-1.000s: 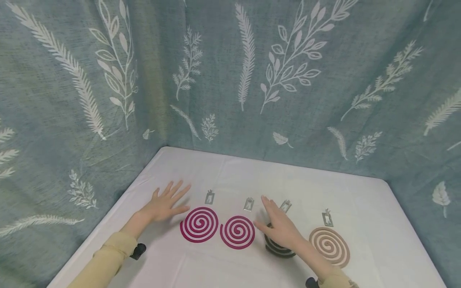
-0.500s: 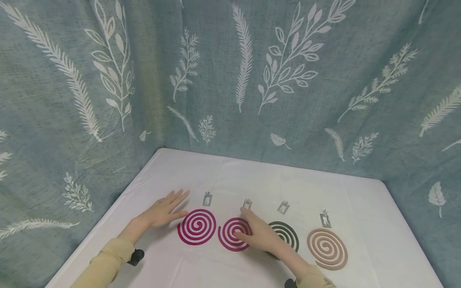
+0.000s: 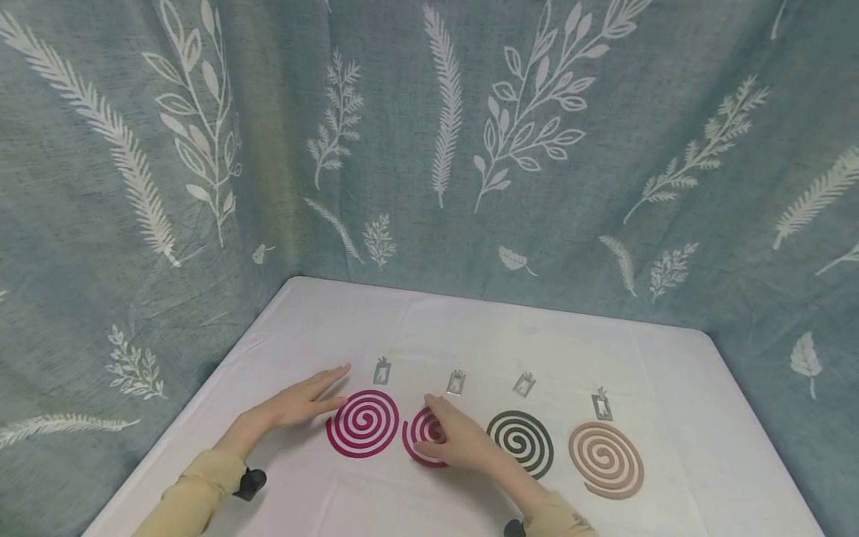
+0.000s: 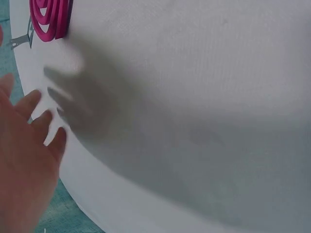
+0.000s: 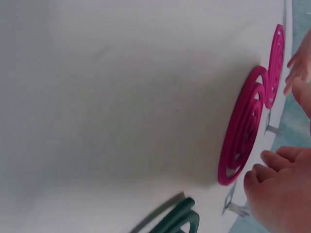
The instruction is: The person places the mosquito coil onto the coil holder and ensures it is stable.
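A row of flat spiral mosquito coils lies on the white-covered table. My right hand (image 3: 463,440) is over the second magenta coil (image 3: 421,426), partly hiding it; in the right wrist view its loosely bent fingers hover above that coil (image 5: 238,131). My left hand (image 3: 295,403) has its fingers extended beside the leftmost magenta coil (image 3: 365,419), thumb tip at the coil's upper left edge in the head view. Right of these lie a dark green coil (image 3: 520,441), partly behind my right forearm, and a tan coil (image 3: 606,453).
Behind the coils lie small metal coil stands: one (image 3: 382,371) at the left, two in the middle (image 3: 455,382), and one (image 3: 602,404) at the right. A blue-green curtain (image 3: 403,149) with white leaf prints hangs along the table's back and left edges.
My right hand has moved left from over the green coil to over the second magenta coil, uncovering most of the green one. The left hand stays about where it was, its fingers closer together.
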`<state>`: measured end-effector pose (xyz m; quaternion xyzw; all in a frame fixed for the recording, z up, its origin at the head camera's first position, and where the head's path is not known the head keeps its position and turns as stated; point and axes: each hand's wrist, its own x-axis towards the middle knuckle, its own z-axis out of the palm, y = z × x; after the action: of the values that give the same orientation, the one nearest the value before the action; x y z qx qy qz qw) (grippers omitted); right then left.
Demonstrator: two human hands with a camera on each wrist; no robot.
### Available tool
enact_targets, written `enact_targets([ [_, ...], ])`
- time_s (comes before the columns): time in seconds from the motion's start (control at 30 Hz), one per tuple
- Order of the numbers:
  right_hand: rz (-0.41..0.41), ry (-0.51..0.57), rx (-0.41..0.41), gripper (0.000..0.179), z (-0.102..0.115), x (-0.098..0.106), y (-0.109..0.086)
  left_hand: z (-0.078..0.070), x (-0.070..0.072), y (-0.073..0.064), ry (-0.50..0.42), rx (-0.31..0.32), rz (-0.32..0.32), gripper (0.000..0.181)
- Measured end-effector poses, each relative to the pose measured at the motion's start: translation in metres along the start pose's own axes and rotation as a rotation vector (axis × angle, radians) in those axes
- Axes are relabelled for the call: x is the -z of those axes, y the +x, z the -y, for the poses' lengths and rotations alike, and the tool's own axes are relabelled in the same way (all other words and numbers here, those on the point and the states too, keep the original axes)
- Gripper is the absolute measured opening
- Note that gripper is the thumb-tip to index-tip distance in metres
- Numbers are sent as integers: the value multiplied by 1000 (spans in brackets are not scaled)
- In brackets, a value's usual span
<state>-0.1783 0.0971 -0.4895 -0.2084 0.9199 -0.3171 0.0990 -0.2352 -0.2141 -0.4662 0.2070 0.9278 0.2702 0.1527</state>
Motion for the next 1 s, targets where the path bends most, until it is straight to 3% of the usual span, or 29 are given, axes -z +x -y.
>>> enact_targets([
  [0.27, -11, -6, -28, 79, 3, -11, 9, -2, 1, 1, -29, -45, 41, 65],
  [0.4, -31, -45, -2, 79, 5, -14, 13, 0, 2, 0, -52, -95, 57, 64],
  [0.57, -63, -127, 47, 77, 10, -15, 16, 5, 1, 1, -83, -146, 99, 73],
  [0.73, -48, -143, 37, 81, 16, -18, 20, 7, 2, 1, -101, -176, 144, 86],
  [1.0, -25, -225, 17, 83, 20, -25, 29, 5, 3, -1, -59, -214, 145, 91],
])
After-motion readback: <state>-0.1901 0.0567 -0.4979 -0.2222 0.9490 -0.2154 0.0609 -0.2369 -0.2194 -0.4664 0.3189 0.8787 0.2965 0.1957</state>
